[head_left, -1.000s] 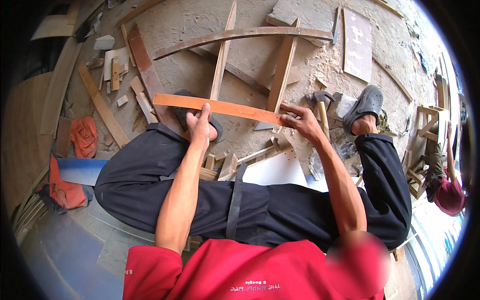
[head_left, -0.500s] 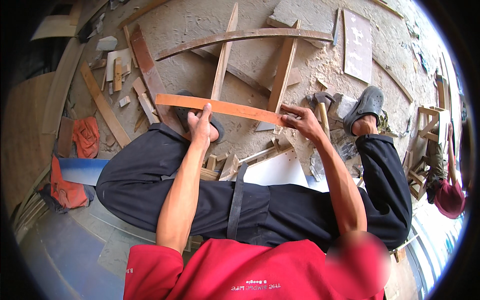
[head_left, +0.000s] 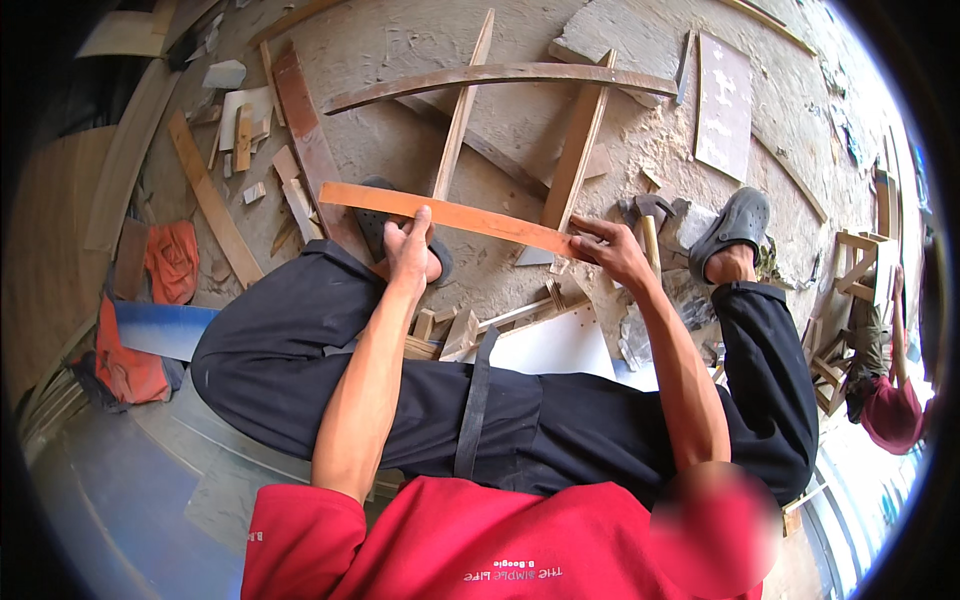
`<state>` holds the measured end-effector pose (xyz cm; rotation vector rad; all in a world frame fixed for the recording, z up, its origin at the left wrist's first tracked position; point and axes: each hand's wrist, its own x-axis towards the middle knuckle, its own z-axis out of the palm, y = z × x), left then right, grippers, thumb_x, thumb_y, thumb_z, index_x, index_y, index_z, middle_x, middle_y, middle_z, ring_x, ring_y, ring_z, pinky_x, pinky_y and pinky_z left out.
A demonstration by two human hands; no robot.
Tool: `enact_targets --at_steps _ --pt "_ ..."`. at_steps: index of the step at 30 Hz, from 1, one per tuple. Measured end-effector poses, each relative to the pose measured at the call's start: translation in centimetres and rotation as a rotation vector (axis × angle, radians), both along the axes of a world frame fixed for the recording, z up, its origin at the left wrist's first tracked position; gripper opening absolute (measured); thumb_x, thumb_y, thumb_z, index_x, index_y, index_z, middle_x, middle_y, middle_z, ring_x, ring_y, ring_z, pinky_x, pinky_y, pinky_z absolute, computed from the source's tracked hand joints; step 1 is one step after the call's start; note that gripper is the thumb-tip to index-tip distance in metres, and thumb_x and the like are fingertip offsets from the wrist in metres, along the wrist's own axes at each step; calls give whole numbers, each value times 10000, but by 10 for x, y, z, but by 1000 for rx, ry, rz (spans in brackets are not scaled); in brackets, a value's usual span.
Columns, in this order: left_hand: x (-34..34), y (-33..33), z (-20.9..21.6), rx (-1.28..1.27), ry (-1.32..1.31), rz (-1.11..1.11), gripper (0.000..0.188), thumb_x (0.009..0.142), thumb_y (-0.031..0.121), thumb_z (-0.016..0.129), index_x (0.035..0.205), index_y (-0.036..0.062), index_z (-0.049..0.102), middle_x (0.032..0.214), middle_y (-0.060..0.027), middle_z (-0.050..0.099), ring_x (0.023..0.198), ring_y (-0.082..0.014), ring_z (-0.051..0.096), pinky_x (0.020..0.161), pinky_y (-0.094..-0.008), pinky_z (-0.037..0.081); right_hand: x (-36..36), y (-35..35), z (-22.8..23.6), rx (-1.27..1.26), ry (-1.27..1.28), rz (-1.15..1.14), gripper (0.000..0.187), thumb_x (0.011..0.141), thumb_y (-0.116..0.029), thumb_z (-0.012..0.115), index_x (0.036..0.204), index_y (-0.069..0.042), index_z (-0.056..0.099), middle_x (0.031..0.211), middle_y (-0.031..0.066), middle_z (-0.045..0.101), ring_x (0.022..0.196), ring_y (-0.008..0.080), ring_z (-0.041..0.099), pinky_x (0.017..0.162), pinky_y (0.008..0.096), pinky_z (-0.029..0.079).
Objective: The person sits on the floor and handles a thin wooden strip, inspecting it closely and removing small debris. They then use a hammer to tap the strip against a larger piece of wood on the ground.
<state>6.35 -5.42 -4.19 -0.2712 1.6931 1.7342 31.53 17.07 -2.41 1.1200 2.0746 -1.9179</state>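
Observation:
A thin, slightly bowed strip of orange-brown wood (head_left: 470, 218) is held crosswise over the floor in front of my knees. My left hand (head_left: 408, 248) grips it left of its middle, thumb on the face. My right hand (head_left: 612, 250) has closed on its right end, with the fingers hiding the tip. Just beyond lies a wooden frame: a long curved dark strip (head_left: 500, 74) crosses a narrow slat (head_left: 464, 120) and a wider slat (head_left: 578, 145). The held strip overlaps the near ends of both slats; whether it touches them I cannot tell.
A hammer (head_left: 650, 232) lies by a block near my right sandal (head_left: 732, 232). Wood offcuts (head_left: 243, 138) and boards (head_left: 215, 205) litter the left side. A pale board (head_left: 722, 108) lies at the far right, near sawdust. Another person (head_left: 885, 405) in maroon is at the right edge.
The view has shifted slightly, so the floor pieces sit a little farther right. Both hands keep their hold on the wooden strip, which has hardly moved.

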Motion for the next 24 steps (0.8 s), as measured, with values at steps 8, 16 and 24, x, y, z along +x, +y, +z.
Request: enact_targets --at_steps 8,16,24 --pt "3 1 0 29 12 17 348 927 122 694 1153 -12 465 961 -36 610 753 -59 570 628 -177 474 -3 2 5 -13 -22 13 477 919 -211 704 1311 32 582 1211 130 675 1047 143 618 925 285 495" --pt "3 0 -3 62 -20 45 333 930 128 691 1153 6 475 981 -35 618 779 -69 587 654 -184 493 -6 1 13 -80 -42 -6 480 920 -216 704 1312 33 581 1229 127 667 1065 143 612 936 284 489" --pt "5 1 1 35 -15 29 307 932 119 687 1134 4 486 959 -30 618 771 -66 578 660 -188 483 -5 2 9 -51 -29 8 469 922 -212 703 1305 31 587 1227 126 668 1068 144 613 935 284 492"
